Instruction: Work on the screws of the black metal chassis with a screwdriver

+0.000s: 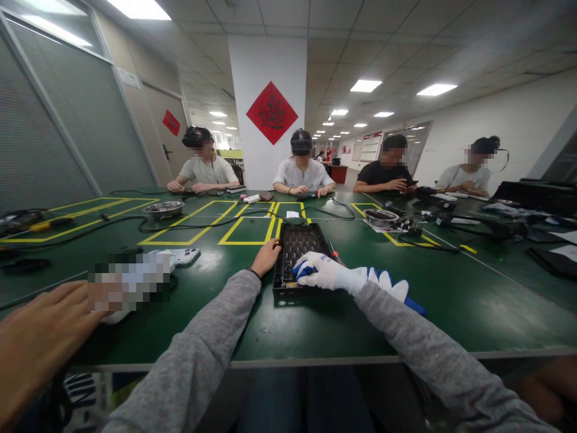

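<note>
A shallow black rectangular case point(306, 239) lies on the green table before me, its inside covered with rows of small raised shapes. My bare left hand point(267, 257) is closed round the case's left edge. My right hand point(322, 270) wears a white glove with blue fingertips and reaches into the near right part of the case. Its fingers are curled together; whatever they hold is hidden. Beside the case's right edge is a screwdriver point(335, 255) with a red handle, partly covered by my gloved hand. A second white and blue glove point(396, 290) lies right of my right wrist.
At the left, another person's hand point(45, 325) is by a blurred phone point(135, 282). Metal bowls point(164, 208), black cables point(202, 227) and yellow tape outlines point(243, 243) are on the table point(469, 300). Several people sit along the far side.
</note>
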A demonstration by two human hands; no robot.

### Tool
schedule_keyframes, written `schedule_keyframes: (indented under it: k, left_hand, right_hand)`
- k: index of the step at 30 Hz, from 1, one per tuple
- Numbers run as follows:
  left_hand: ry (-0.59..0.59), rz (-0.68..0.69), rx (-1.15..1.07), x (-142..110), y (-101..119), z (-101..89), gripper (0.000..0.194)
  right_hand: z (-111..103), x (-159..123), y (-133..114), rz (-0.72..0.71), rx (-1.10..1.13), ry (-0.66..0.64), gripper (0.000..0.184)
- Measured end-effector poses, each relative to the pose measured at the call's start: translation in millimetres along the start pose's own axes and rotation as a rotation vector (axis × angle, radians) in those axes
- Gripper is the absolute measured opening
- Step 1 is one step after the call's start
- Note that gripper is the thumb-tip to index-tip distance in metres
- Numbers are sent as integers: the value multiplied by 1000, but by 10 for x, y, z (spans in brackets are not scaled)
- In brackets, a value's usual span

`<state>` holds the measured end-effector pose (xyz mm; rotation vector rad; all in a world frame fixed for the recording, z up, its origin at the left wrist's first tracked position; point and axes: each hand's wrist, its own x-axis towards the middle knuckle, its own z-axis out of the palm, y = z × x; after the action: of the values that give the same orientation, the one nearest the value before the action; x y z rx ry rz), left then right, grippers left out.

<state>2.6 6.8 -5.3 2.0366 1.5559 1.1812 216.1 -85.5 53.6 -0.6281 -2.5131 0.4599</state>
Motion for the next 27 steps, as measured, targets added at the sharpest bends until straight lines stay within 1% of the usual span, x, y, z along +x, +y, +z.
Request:
schedule_keyframes:
  k: [3, 5, 10, 14, 19, 22, 27]
  left_hand:
    - [-8, 4, 2, -11, 21, -11, 40]
    - [-15, -8, 6, -17, 45, -18, 41]
    - [-19, -48, 43, -30, 97, -37, 41]
    - [-30, -44, 56, -38, 99, -48, 41]
    - [-29, -52, 70, -47, 94, -53, 40]
    - [-27, -29, 48, -49, 94, -55, 41]
    - [-12, -19, 14, -38, 69, -48, 41]
  right_hand:
    - [5, -15, -9, 75, 56, 34, 21]
    - [6, -21, -13, 86, 57, 42, 21]
    - [8, -5, -6, -7, -49, 23, 11]
    - [21, 7, 15, -71, -130, 3, 11]
    - [12, -2, 25, -58, -107, -4, 13]
    - [2, -5, 16, -57, -79, -8, 13]
    - [15, 6, 5, -29, -109, 8, 12]
